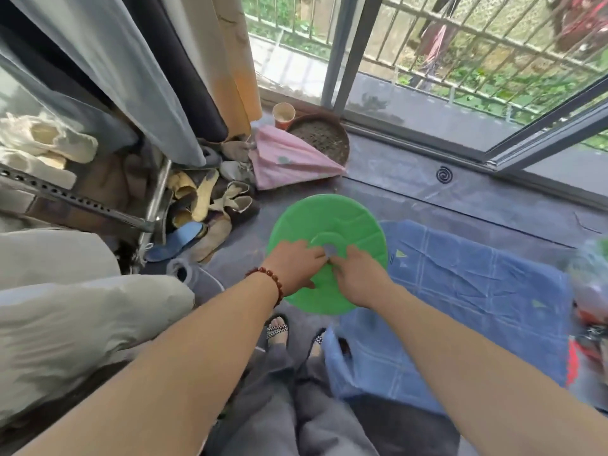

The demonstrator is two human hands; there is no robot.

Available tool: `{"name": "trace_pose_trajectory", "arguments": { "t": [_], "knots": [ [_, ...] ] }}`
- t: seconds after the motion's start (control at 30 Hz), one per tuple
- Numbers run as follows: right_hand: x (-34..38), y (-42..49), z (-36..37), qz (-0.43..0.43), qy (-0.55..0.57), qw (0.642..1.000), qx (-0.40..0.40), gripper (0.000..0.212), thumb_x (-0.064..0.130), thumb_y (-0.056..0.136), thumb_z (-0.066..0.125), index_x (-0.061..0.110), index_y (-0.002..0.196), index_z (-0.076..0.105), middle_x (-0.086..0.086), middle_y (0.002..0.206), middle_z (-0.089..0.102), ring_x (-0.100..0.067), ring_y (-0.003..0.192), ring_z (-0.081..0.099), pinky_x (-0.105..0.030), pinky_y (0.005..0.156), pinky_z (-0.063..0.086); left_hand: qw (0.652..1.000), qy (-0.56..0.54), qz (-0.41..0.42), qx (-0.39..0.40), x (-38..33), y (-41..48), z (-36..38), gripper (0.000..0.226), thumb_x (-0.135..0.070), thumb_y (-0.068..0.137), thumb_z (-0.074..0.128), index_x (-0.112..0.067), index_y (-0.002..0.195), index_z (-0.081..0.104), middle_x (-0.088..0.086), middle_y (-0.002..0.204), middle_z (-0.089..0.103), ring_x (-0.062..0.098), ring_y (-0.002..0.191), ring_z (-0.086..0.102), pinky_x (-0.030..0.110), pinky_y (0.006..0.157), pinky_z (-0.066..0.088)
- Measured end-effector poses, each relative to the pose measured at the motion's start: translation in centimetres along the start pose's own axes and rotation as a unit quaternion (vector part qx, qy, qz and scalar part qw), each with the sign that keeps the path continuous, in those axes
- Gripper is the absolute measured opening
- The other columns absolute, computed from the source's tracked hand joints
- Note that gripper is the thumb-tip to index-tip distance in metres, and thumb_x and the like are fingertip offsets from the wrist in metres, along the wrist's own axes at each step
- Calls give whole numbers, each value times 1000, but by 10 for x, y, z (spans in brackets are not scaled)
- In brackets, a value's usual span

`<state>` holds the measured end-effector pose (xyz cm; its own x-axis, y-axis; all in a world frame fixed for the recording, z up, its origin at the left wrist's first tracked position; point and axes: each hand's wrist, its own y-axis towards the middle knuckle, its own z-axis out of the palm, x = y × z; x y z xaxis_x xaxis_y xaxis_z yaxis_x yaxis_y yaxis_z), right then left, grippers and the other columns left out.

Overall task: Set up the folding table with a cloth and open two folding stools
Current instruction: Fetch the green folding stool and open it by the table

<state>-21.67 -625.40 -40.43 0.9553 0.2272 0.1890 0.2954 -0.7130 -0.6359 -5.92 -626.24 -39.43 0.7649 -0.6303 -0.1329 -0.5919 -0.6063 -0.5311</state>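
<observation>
A round green folding stool [325, 222] shows its flat top to me, just left of a blue checked cloth [460, 291] spread over a low surface at the right. My left hand [292, 264] and my right hand [358, 274] both rest on the stool's top near its centre hole. Their fingers curl into the middle, where a small grey part shows between them. The stool's legs and underside are hidden. A second stool is not visible.
A pile of shoes [204, 205] and a metal rack [82, 199] lie at the left, with curtains [138, 67] above. A pink cloth [283, 159], a brown basin [322, 136] and a cup [283, 115] stand by the sliding window. My sandalled feet [278, 327] are below the stool.
</observation>
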Motion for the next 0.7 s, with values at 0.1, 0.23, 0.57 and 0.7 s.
{"name": "trace_pose_trajectory", "arguments": {
  "t": [0.1, 0.23, 0.57, 0.7],
  "knots": [
    [0, 23, 13, -12, 2, 1000, 5, 40, 23, 97, 37, 16, 135, 44, -21, 120, 45, -38, 105, 49, -40, 87, 44, 1000, 3, -5, 1, 16, 12, 22, 62, -38, 90, 56, -19, 142, 29, -4, 144, 37, 27, 113, 47, 38, 74, 45],
    [-4, 66, 41, -34, 7, 999, 18, 47, 29, 92, 44, 20, 138, 42, -20, 122, 43, -39, 109, 49, -41, 91, 45, 999, 12, -33, 1, 30, 35, 61, 63, -37, 92, 52, -20, 145, 22, -5, 150, 28, 27, 114, 45, 35, 71, 40],
    [-36, 180, 168, -49, 21, 998, 40, 50, 27, 95, 44, 20, 143, 33, -20, 123, 41, -38, 111, 47, -42, 88, 44, 997, 10, -72, 24, 47, 130, 209, 65, -33, 95, 48, -21, 149, 14, -8, 153, 22, 25, 114, 46, 35, 76, 41],
    [-51, 218, 213, -47, 22, 997, 54, 49, 27, 95, 44, 20, 142, 35, -20, 124, 41, -39, 113, 46, -43, 92, 44, 997, 1, -72, 23, 49, 160, 258, 62, -30, 96, 46, -19, 149, 14, -6, 153, 22, 27, 116, 45, 37, 79, 43]
  ]
}}
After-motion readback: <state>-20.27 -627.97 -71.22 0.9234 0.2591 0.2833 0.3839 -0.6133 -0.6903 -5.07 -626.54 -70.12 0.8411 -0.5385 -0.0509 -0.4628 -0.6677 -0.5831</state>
